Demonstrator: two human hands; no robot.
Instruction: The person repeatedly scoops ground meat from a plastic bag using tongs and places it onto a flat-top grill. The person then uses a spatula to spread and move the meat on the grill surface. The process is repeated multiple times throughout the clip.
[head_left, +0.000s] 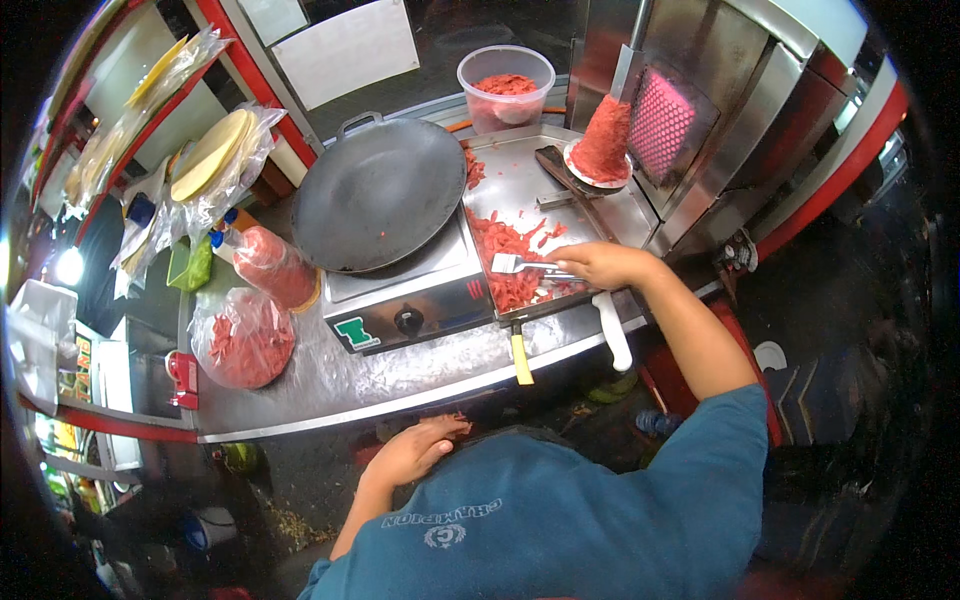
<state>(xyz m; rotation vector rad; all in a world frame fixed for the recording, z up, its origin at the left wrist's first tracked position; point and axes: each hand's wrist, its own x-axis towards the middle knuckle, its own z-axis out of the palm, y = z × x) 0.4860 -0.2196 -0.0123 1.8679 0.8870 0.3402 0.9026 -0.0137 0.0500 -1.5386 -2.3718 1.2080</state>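
Note:
My right hand grips metal tongs low over a heap of reddish shaved meat in a stainless steel tray. Below that hand, a white-handled knife juts over the tray's front edge, and a yellow handle sticks out to its left. A cone of red meat stands on a spit at the back right, facing a glowing grill burner. My left hand hangs before my body, below the counter edge; whether its partly curled fingers hold anything is unclear.
A dark wok covers a gas stove left of the tray. Bagged meat, a wrapped meat cone and bagged flatbreads are farther left. Behind the tray stands a plastic tub of meat. The metal counter ends before me.

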